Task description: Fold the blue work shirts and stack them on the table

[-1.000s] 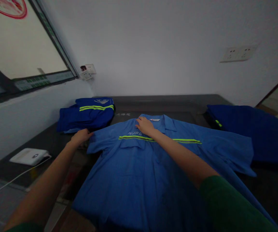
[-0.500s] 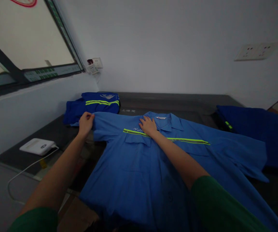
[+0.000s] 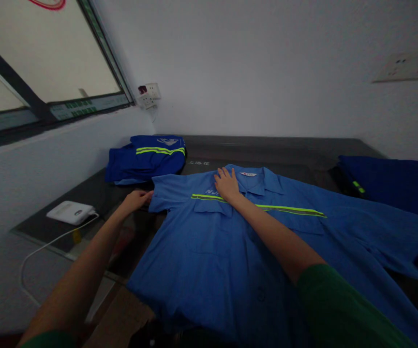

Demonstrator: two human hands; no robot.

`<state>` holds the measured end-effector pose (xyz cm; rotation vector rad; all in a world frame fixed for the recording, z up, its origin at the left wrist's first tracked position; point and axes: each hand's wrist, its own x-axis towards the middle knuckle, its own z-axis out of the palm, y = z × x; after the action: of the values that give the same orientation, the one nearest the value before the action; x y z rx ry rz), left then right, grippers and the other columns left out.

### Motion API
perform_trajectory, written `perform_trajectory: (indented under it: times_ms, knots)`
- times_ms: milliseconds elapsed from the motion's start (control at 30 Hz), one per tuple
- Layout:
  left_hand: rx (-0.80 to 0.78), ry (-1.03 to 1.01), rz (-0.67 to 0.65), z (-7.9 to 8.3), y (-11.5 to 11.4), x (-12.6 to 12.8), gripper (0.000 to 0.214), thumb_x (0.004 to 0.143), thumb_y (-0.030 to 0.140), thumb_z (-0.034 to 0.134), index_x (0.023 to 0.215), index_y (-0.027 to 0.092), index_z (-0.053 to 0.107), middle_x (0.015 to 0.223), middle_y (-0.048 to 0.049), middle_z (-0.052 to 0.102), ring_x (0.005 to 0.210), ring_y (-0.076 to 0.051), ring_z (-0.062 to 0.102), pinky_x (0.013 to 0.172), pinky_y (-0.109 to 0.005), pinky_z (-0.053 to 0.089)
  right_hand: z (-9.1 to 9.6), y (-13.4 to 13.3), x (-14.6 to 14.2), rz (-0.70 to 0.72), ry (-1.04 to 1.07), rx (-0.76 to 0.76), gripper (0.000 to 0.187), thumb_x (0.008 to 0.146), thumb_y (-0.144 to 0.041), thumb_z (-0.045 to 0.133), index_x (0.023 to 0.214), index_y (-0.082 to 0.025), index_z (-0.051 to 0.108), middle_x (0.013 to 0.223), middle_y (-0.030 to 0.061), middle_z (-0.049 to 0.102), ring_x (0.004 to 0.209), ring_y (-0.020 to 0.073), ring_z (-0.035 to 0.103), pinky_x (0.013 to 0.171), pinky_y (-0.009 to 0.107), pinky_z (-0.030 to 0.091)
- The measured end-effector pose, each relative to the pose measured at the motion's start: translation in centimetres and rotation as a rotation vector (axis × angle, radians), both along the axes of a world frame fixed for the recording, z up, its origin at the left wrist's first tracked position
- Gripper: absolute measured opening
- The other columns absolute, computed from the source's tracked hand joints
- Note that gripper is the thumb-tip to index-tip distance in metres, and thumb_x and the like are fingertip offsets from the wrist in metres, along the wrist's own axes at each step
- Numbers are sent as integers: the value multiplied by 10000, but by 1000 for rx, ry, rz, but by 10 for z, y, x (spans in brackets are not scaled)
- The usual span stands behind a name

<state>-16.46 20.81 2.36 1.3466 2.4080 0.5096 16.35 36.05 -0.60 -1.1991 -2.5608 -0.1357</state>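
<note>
A blue short-sleeved work shirt [image 3: 209,251] lies spread out, front side up, with its collar toward the wall and a yellow-green stripe across the chest. At the cuff of the sleeve on the left, my left hand [image 3: 136,199] has its fingers pinched together on the fabric edge. My right hand [image 3: 228,186] lies flat beside the collar, fingers extended, pressing on the upper chest and covering part of the white lettering. The shirt's lower hem hangs toward me, into shadow.
Folded dark blue clothing [image 3: 151,157] rests at the back left, and more dark blue clothing [image 3: 390,188] at the right. A white device [image 3: 70,212] with a white cable sits on the dark table [image 3: 31,227]. Wall sockets [image 3: 149,94] and a window [image 3: 85,58] are behind.
My left hand has come down and slightly right, bringing the sleeve cuff lower and inward. My right hand stays on the chest. The view has shifted slightly.
</note>
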Motion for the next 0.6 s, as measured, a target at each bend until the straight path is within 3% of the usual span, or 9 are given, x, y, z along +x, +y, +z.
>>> perform_trajectory:
  times_ms: [133,300,367,467,600]
  knots:
    - [49,-230,-81,11,-23,22,528,655,694,597,659,177,703,702,-46,711,777,-264,658,646,-296,505,0,2,-15,29,-11,-87,448,947,-155,310,1338,-116,525,1480,168,417,1384,301,315,1116,600,154]
    - [191,-360,-155,20,-43,46,530,617,684,661,791,189,733,809,-43,725,853,-268,652,705,-319,523,-5,3,-27,-39,8,-185,442,962,-217,319,1366,-196,495,1471,136,440,1361,282,359,1110,616,158]
    - [269,-372,-174,17,-50,50,502,621,653,673,836,202,728,865,-34,725,879,-257,650,751,-316,522,-5,2,-27,-41,25,-182,456,963,-236,318,1392,-207,470,1468,135,442,1353,289,367,1110,625,147]
    - [372,-360,-101,9,-59,53,481,655,635,636,852,202,707,875,-36,719,872,-243,652,764,-310,522,-4,1,-26,-37,37,-185,488,957,-255,323,1432,-206,426,1460,140,449,1339,306,375,1106,647,127]
    - [325,-278,-37,-3,-64,53,412,705,580,592,821,197,689,837,-38,722,843,-248,664,729,-308,525,-1,1,-26,-41,25,-208,507,946,-262,334,1445,-215,413,1465,136,442,1326,320,378,1098,666,123]
